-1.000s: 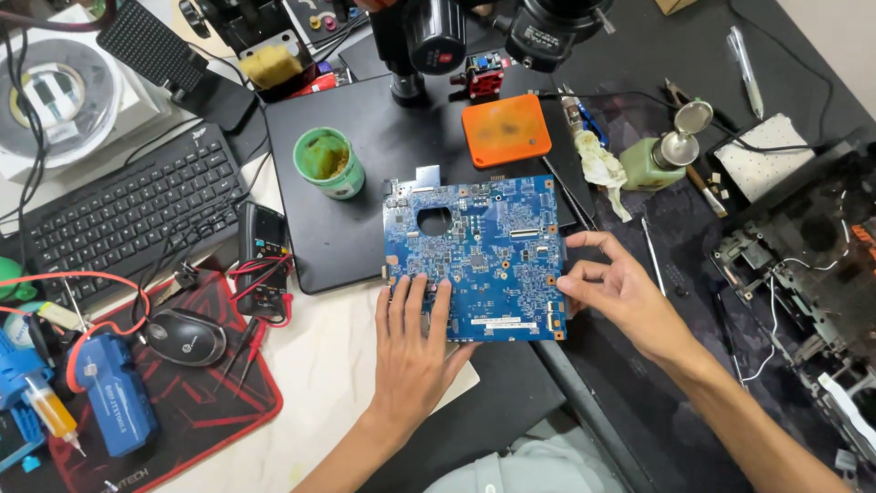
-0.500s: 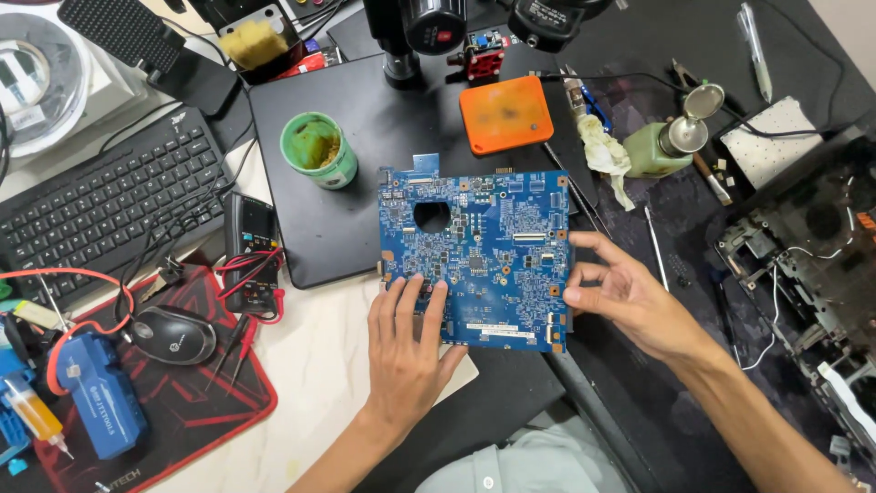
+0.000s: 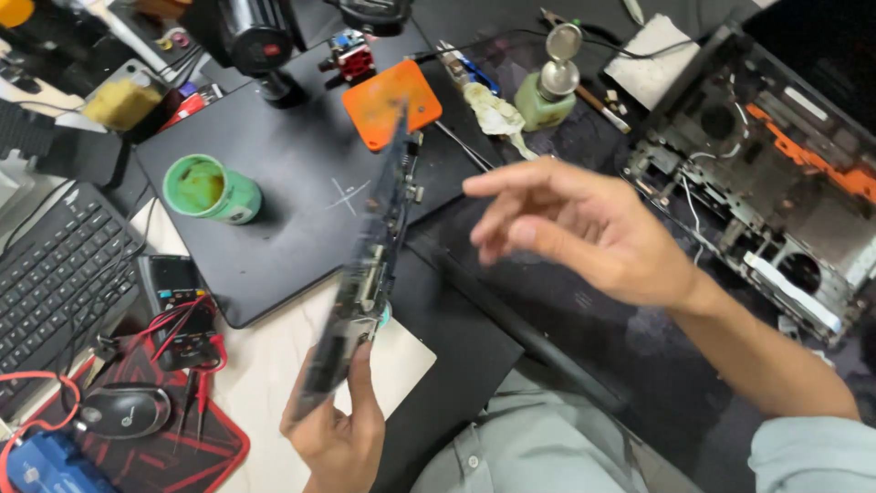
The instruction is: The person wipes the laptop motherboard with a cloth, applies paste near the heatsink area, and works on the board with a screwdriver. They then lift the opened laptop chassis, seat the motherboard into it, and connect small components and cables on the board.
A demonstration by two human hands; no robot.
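My left hand grips the near end of a blue circuit board. The board is tipped up on edge, so I see only its thin side, blurred, reaching from my hand toward the orange pad. My right hand hovers to the right of the board with its fingers spread and nothing in it, apart from the board. Under the board lies a black mat with a small white cross mark.
A green cup stands on the mat's left. A black keyboard, a mouse and a small meter with red leads lie at the left. An opened laptop chassis sits at right, a green pump bottle behind.
The board lay flat on the mat under both hands; now my left hand has lifted and turned it on edge, and my right hand has let go and drawn away to the right.
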